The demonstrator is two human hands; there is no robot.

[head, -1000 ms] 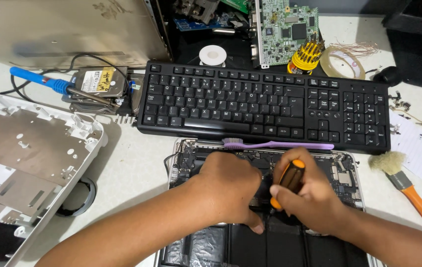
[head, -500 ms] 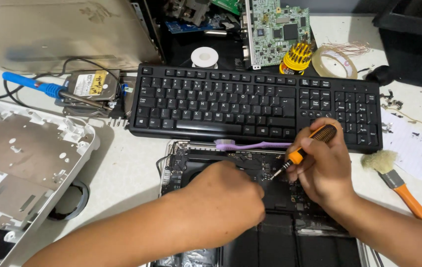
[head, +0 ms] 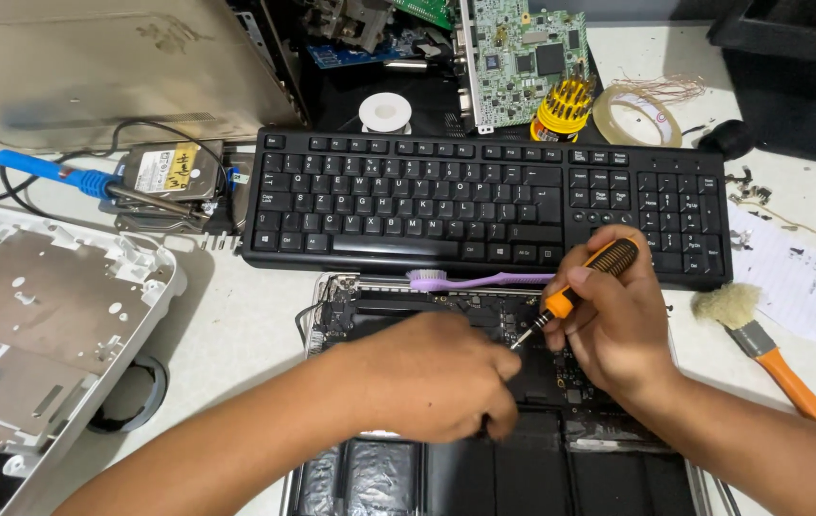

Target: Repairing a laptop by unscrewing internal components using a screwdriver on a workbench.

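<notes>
Screwdriver (head: 580, 285) gripped in right hand (head: 618, 330): handle of orange and black ribbed plastic, matt; thin bare metal shaft below the grip. Under the grip, opened laptop (head: 427, 306): matt dark board, glossy black panels nearer the wrists. Just above the grip, toothbrush (head: 470, 280) of smooth purple plastic. Beyond it, keyboard (head: 484, 205) of matt black plastic. Right of the grip, brush (head: 762, 339): frayed pale bristles, metal band, orange handle.

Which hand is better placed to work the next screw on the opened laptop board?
Right, probably. The right hand already grips the orange-and-black screwdriver, tip down at the laptop board. The left hand lies flat on the board, seemingly bracing it, with no tool visible.
</notes>
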